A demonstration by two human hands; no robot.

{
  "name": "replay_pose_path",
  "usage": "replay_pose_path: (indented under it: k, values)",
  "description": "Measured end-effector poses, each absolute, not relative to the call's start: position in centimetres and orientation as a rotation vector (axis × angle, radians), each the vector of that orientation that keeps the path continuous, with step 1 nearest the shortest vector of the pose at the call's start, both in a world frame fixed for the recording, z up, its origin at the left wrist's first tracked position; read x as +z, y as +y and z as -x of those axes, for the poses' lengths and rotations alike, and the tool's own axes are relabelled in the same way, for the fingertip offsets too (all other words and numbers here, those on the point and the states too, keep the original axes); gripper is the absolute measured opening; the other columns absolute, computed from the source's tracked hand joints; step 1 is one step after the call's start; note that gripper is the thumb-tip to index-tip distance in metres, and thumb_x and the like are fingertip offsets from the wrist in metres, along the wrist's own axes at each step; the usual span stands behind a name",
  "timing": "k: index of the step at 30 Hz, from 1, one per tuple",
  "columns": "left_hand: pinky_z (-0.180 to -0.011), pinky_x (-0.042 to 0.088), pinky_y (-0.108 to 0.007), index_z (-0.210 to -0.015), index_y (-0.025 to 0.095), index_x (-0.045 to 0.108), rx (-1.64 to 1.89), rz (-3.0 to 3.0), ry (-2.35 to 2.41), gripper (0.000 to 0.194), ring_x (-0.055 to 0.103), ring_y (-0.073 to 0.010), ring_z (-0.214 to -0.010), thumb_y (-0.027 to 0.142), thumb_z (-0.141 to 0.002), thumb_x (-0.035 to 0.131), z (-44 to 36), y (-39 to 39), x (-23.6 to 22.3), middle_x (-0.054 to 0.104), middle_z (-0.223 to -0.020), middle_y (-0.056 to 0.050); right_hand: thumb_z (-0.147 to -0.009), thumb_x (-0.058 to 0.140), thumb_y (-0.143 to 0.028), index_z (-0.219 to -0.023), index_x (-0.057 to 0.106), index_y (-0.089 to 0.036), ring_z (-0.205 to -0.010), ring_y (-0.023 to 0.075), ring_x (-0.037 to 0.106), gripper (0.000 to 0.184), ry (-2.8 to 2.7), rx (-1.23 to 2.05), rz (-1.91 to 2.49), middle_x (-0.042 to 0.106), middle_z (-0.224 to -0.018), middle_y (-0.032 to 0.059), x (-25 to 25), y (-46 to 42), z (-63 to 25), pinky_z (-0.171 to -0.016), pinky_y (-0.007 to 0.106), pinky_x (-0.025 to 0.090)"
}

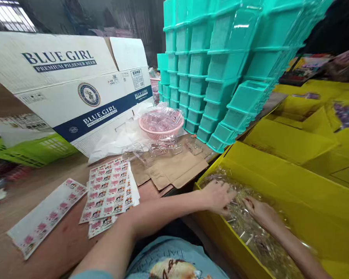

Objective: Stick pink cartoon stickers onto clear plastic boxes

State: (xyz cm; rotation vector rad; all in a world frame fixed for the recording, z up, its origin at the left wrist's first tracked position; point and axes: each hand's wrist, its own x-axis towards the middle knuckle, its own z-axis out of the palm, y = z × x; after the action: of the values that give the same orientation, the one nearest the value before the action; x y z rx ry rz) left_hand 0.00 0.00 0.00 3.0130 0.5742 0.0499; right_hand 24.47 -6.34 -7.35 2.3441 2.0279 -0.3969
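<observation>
Both hands are inside a long yellow box (296,193), over a heap of clear plastic packs (250,236). My left hand (219,195) reaches across the near edge, its fingers bent and somewhat apart, touching the packs. Close to its right, my right hand (260,212) lies lower among the plastic with thumb and fingers drawn together. Whatever is between those fingers is too small and glossy to make out. Sticker sheets (110,190) with pink and cartoon prints lie on the table, beside a separate strip of stickers (48,217).
Tall stacks of teal plastic bins (221,73) rise behind the table. A pink basket (159,131) holds clear packs, with flattened brown cardboard (177,170) in front. A white beer carton (84,81) and a green crate (35,151) stand left; more yellow boxes (291,135) lie right.
</observation>
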Motion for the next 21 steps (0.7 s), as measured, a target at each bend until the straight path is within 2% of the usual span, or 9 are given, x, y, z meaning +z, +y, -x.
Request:
replay_pose_path:
  k: [4,6,9,12,17,19,21]
  values:
    - [-0.098,0.047,-0.042,-0.139,0.014,0.045,0.328,-3.043,0.646,0.063,0.053,-0.032,-0.123,0.048,-0.087,0.055,2.3,1.4,1.9,0.055,-0.132,-0.018,-0.092,0.035,-0.032,-0.101,0.075,-0.019,-0.088,0.0319,0.071,0.043,2.186,-0.206,-2.289,0.076,-0.097,0.015,-4.3,-5.9,-25.0,-0.077,0.043,0.054]
    - [-0.107,0.04,-0.041,-0.142,0.022,0.041,0.558,-3.018,1.116,0.058,0.044,-0.0291,-0.134,0.036,-0.088,0.054,6.0,4.0,3.6,0.048,-0.143,-0.012,-0.095,0.034,-0.032,-0.1,0.072,-0.018,-0.085,0.0299,0.068,0.042,2.495,-0.003,-2.235,0.072,-0.094,0.0154,-1.7,-3.5,-22.6,-0.077,0.042,0.052]
    - [-0.107,0.035,-0.053,-0.142,0.015,0.038,0.58,-2.846,1.676,0.053,0.043,-0.0351,-0.133,0.018,-0.09,0.046,12.1,8.8,6.2,0.049,-0.139,-0.021,-0.099,0.038,-0.033,-0.107,0.068,-0.018,-0.095,0.0264,0.065,0.035,2.987,0.074,-2.101,0.069,-0.102,0.014,1.9,2.6,-16.3,-0.086,0.039,0.051]
    - [-0.102,0.037,-0.053,-0.133,0.009,0.044,0.465,-2.821,1.853,0.049,0.048,-0.0358,-0.124,0.009,-0.085,0.046,15.6,12.0,7.5,0.054,-0.129,-0.024,-0.099,0.045,-0.038,-0.117,0.062,-0.018,-0.107,0.0266,0.059,0.032,3.029,0.109,-2.134,0.066,-0.11,0.0124,3.2,9.3,-9.9,-0.096,0.041,0.047]
    - [-0.105,0.034,-0.047,-0.124,0.01,0.049,0.349,-2.902,1.837,0.042,0.046,-0.0337,-0.127,0.012,-0.083,0.053,16.3,13.1,7.3,0.053,-0.129,-0.022,-0.09,0.06,-0.046,-0.139,0.049,-0.018,-0.108,0.0285,0.057,0.057,2.919,0.086,-2.279,0.064,-0.111,0.0144,1.4,14.1,-5.1,-0.097,0.044,0.045]
    - [-0.107,0.032,-0.045,-0.126,0.012,0.047,0.313,-2.927,1.795,0.047,0.045,-0.0327,-0.128,0.017,-0.08,0.059,16.6,13.5,7.4,0.053,-0.13,-0.02,-0.09,0.059,-0.047,-0.143,0.047,-0.019,-0.107,0.0287,0.058,0.061,2.895,0.049,-2.281,0.064,-0.111,0.0142,1.2,13.2,-6.0,-0.095,0.043,0.046]
    - [-0.11,0.029,-0.049,-0.127,0.013,0.046,0.297,-2.931,1.771,0.06,0.045,-0.0352,-0.127,0.024,-0.073,0.07,17.3,14.0,7.6,0.052,-0.132,-0.02,-0.09,0.057,-0.052,-0.148,0.044,-0.02,-0.105,0.0311,0.06,0.067,2.838,-0.012,-2.299,0.064,-0.111,0.0145,1.5,10.9,-8.7,-0.093,0.045,0.048]
